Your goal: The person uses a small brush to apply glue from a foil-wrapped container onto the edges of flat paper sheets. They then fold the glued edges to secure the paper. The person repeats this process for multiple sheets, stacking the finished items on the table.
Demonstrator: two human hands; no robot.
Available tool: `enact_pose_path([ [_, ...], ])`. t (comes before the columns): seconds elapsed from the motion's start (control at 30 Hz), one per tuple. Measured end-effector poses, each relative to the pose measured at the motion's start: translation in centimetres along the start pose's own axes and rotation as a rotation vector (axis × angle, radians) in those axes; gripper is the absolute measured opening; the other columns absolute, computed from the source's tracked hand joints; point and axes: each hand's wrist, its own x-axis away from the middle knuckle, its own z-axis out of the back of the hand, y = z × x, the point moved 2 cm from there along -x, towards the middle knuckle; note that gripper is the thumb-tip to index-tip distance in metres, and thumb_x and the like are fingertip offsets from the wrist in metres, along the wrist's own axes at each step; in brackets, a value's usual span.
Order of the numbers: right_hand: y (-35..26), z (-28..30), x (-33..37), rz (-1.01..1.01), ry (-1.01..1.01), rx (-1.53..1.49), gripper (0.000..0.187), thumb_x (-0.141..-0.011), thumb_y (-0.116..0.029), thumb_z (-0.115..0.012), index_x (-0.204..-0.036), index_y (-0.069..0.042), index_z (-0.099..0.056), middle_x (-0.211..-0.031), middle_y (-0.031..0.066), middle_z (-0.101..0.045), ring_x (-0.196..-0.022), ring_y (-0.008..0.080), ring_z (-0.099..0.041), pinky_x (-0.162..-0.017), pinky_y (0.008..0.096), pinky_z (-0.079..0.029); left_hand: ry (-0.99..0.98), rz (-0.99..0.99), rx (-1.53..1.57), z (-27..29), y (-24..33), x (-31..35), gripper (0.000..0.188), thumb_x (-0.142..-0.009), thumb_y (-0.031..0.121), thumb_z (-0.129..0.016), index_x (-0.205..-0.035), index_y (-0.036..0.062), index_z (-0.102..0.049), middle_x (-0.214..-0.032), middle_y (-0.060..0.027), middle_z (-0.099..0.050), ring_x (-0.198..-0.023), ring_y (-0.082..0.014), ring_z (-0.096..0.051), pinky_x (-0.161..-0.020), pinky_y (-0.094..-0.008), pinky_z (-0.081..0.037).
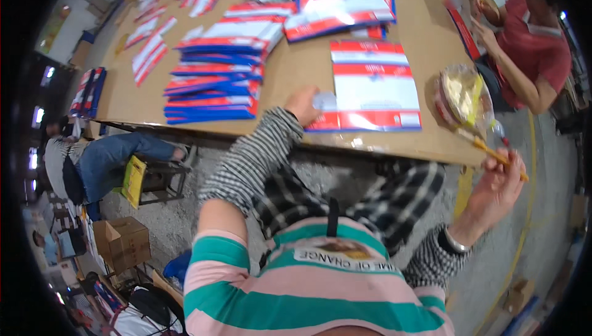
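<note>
My left hand [302, 106] is at the table's near edge, fingers closed at a small pale rounded piece [325, 101]. This piece overlaps the left edge of a flat red, white and blue printed sheet [375, 92], which lies in front of me. Off the table's right corner, my right hand [496, 185] grips the yellow handle of a brush [493, 153]. The brush's pale end points back toward a round tub [443, 103] of cream-coloured paste [461, 92]. Something yellow lies along the tub's right side.
Left of the sheet stands a tall stack of folded printed cardboard pieces [216, 83], with more piles [339, 9] beyond. A co-worker [533, 46] sits at the right side of the cardboard-topped table [296, 65]. Another person [117, 160] sits at the left. An open box [123, 240] stands at the lower left.
</note>
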Motion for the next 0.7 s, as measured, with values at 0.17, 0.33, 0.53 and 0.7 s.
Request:
enact_pose_path([
  [0.17, 0.8, 0.3, -0.3, 0.004, 0.103, 0.034, 0.019, -0.093, -0.018, -0.051, -0.101, -0.001, -0.051, -0.084, 0.0066, -0.058, -0.069, 0.0096, -0.051, -0.059, 0.0208, -0.041, -0.046, -0.003, -0.097, 1.2, 2.4, -0.3, 0.041, -0.068, 0.012, -0.067, -0.105, 0.0012, -0.055, -0.101, -0.0206, -0.057, -0.096, -0.0360, -0.056, -0.084, -0.0404, -0.046],
  [0.33, 1.0, -1.0, -0.2, -0.039, 0.078, 0.039, 0.018, -0.093, -0.019, -0.051, -0.101, -0.003, -0.051, -0.082, 0.0058, -0.058, -0.064, 0.0091, -0.050, -0.057, 0.0197, -0.041, 0.168, -0.177, -0.044, -0.5, 1.2, -0.9, 0.030, -0.067, 0.002, -0.059, -0.096, 0.0003, -0.056, -0.097, -0.0195, -0.055, -0.096, -0.0372, -0.054, -0.084, -0.0404, -0.044],
  [0.53, 1.7, -0.5, -0.7, -0.044, 0.077, 0.059, 0.018, -0.093, -0.019, -0.050, -0.099, -0.003, -0.051, -0.083, 0.0059, -0.056, -0.066, 0.0063, -0.047, -0.059, 0.0188, -0.042, 0.210, -0.127, 0.062, -1.7, 0.6, -1.0, 0.025, -0.068, 0.000, -0.056, -0.094, 0.0008, -0.055, -0.095, -0.0185, -0.053, -0.094, -0.0370, -0.053, -0.082, -0.0412, -0.044],
  [0.7, 2.0, -0.8, -0.9, -0.061, 0.097, 0.089, 0.017, -0.093, -0.018, -0.050, -0.100, -0.003, -0.050, -0.084, 0.0062, -0.056, -0.066, 0.0067, -0.047, -0.059, 0.0192, -0.042, 0.200, -0.102, 0.097, -1.7, 0.8, -0.9, 0.026, -0.070, 0.001, -0.056, -0.096, 0.0012, -0.053, -0.097, -0.0187, -0.052, -0.096, -0.0368, -0.052, -0.083, -0.0410, -0.044],
])
